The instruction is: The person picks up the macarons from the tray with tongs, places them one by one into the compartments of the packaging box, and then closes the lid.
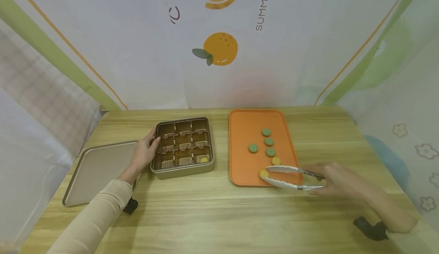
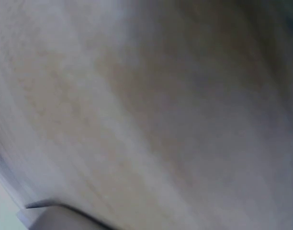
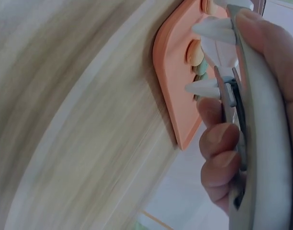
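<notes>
In the head view, the left hand (image 1: 145,153) grips the left side of a square gold-brown tin (image 1: 186,171), its thumb by the rim. Several compartments divide the tin, and a yellow cookie (image 1: 204,159) lies in the front right one. My right hand (image 1: 334,179) holds metal tongs with pale tips (image 1: 282,184), spread on either side of a yellow cookie (image 1: 264,174) on the orange tray (image 1: 245,124). Another yellow cookie (image 1: 276,161) and several green cookies (image 1: 253,148) lie behind it. In the right wrist view, fingers wrap the tongs (image 3: 268,158). Blur fills the left wrist view.
A shallow metal lid (image 1: 103,170) lies left of the tin, partly under the left forearm. The wooden table (image 1: 212,216) spans the front. A curtain with fruit prints (image 1: 281,63) hangs behind the table, and more cloth hangs at both sides.
</notes>
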`<state>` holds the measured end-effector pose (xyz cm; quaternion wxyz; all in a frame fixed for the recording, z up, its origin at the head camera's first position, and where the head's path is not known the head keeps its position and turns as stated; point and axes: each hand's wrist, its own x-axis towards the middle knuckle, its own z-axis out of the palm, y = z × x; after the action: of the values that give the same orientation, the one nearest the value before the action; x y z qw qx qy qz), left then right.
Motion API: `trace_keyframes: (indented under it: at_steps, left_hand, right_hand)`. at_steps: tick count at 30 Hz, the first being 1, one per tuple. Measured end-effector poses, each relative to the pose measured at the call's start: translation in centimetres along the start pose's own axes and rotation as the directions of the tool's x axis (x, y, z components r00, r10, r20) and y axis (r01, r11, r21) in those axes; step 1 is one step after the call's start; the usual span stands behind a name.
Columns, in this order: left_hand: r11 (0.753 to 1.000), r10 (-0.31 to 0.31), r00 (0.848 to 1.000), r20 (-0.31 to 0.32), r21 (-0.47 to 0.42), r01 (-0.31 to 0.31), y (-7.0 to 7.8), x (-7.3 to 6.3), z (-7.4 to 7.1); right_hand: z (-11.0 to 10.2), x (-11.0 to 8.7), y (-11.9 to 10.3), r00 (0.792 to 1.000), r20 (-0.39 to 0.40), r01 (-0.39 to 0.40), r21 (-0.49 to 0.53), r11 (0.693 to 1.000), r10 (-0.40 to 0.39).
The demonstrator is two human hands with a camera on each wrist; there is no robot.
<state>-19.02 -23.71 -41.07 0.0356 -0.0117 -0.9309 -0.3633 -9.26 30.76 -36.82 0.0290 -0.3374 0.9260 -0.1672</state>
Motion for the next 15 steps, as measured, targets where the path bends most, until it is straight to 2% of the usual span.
trace_keyframes:
  at_steps: [6, 10, 15]
  left_hand:
    - [1.000, 0.000, 1.000, 0.004, -0.029, 0.000, -0.2, 0.1, 0.1]
    - [1.000, -0.002, 1.000, 0.006, -0.024, 0.002, -0.1, 0.0, 0.0]
    - [1.000, -0.004, 1.000, 0.006, -0.021, 0.005, -0.2, 0.0, 0.1]
  right_hand:
    - [0.0, 0.1, 0.8, 0.999, 0.003, 0.046, 0.005, 0.999, -0.046]
    - [-0.1, 0.5, 1.4, 0.993, -0.006, 0.119, -0.002, 0.993, -0.119]
    - [-0.8, 1.4, 1.7, 0.989, 0.059, 0.140, -0.016, 0.990, -0.138]
